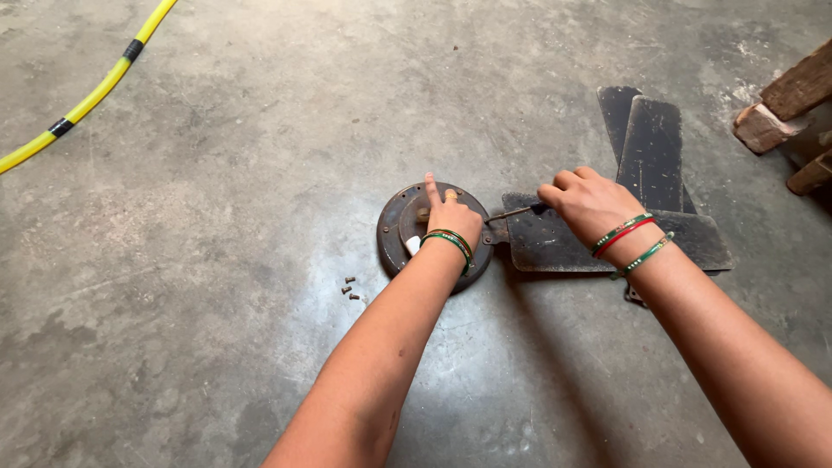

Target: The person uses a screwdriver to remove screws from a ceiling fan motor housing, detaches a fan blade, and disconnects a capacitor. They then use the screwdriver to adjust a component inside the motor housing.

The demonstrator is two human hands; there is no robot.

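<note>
Left hand point(451, 212): rests on the round rusty motor housing point(400, 227) on the floor point(217, 173), index finger stretched out, other fingers loosely curled, grasping nothing.
Right hand point(588, 201): fingers clenched around a screwdriver point(513, 212), its tip at the housing's edge.
Blades point(650, 156): dark, flat, beside the housing.
Screws point(350, 288): loose, just left of the housing.
Hose point(87, 100): yellow, well apart.

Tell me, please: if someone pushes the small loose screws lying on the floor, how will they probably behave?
The screws look tiny and short, so probably very light and easily scattered. Their round shanks suggest they may roll on the smooth concrete floor. They lie loose, apart from the round metal hub under the left hand, so nothing would stop them.
</note>
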